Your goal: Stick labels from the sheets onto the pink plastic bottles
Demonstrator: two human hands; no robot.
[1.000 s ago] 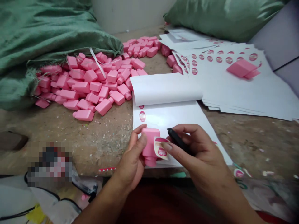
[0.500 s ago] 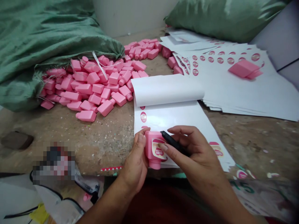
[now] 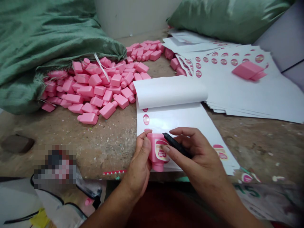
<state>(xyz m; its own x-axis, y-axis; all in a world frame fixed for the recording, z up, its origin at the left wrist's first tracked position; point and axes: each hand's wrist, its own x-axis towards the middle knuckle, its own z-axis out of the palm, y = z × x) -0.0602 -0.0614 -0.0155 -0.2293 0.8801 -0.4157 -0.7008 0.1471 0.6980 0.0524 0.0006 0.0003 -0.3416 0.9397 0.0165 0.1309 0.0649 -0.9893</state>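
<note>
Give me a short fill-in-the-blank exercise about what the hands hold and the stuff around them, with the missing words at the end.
1. The left hand holds a bottle coloured ____.
2. The right hand grips a tool coloured ____.
3. The label on the held bottle shows, in its largest letters, the word ____.
4. The heap lies by the mouth of a sack coloured ____.

Missing words: pink; black; BABY; green.

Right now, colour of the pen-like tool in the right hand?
Black: the pen-like tool in the right hand, seen best in the head view.
</note>
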